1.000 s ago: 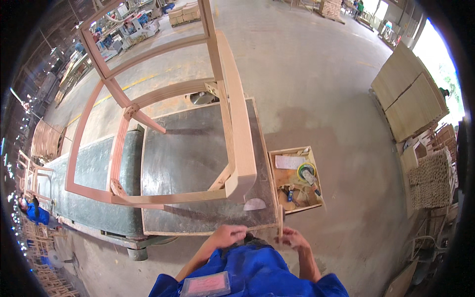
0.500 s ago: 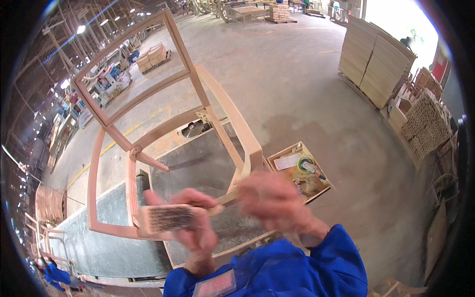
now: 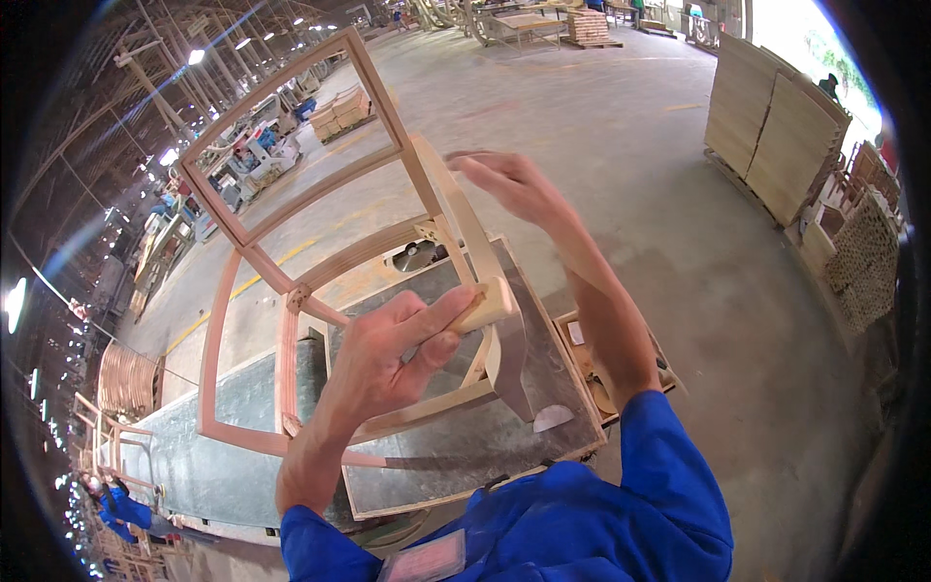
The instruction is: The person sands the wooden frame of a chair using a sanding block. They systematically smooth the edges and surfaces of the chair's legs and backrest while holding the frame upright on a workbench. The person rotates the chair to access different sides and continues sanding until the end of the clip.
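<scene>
Gripping a pale wooden block (image 3: 485, 305) at the centre, the left hand (image 3: 393, 354) is just beside the chair frame's (image 3: 364, 254) right arm. The right hand (image 3: 509, 181), open with fingers extended, is near that arm's far end at 1 o'clock; whether it touches, I cannot tell. The chair frame stands on a dark, pale-edged worktop (image 3: 441, 461), whose near edge lies at 6 o'clock by the body. Concrete floor (image 3: 669, 194) spreads toward stacked boards (image 3: 776, 116) at 2 o'clock. At 4 o'clock, a wooden box (image 3: 608, 420), partly behind the forearm, holds a white sheet (image 3: 577, 333).
</scene>
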{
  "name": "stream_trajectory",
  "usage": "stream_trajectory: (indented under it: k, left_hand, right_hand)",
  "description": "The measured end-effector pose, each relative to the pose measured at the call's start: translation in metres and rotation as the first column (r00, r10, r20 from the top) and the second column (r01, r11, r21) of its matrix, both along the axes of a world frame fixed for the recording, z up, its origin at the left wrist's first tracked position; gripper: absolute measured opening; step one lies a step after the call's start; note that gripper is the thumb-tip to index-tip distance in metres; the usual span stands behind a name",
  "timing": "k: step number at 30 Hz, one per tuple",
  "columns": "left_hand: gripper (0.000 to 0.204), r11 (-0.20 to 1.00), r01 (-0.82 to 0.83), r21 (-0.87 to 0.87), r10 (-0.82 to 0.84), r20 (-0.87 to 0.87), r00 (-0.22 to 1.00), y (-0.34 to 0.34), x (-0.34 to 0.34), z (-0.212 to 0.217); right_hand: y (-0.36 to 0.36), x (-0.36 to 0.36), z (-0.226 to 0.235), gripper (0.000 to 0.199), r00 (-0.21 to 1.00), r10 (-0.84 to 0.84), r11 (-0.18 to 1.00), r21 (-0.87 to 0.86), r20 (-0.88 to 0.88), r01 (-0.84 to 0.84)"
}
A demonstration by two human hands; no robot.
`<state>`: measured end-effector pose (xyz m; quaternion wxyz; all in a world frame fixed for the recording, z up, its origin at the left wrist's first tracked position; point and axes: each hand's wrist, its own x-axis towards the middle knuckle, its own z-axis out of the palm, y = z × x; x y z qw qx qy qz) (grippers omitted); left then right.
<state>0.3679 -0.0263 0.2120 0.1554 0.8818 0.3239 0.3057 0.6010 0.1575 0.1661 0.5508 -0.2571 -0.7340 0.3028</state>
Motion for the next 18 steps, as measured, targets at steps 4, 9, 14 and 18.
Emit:
stream_trajectory:
  k: [4,9,14,18]
  left_hand:
    - [0.040,0.991,0.102,0.091,-0.082,-0.198,0.977,0.031,0.028,0.000]
    - [0.038,0.972,-0.071,0.223,0.116,-0.195,0.974,0.086,0.020,-0.013]
    - [0.038,0.974,0.146,0.173,-0.071,-0.381,0.922,0.049,0.031,0.003]
    - [0.040,0.962,0.007,0.272,0.107,-0.404,0.909,0.100,0.033,-0.001]
  right_hand:
    - [0.073,-0.016,-0.027,0.051,0.995,0.021,0.996,-0.087,0.102,-0.013]
    - [0.073,-0.064,-0.047,0.070,0.908,0.287,0.946,-0.060,-0.307,-0.319]
    - [0.078,-0.052,-0.058,0.072,0.927,0.203,0.975,-0.016,-0.315,-0.219]
    - [0.075,-0.063,-0.054,0.074,0.907,0.276,0.948,-0.066,-0.316,-0.311]
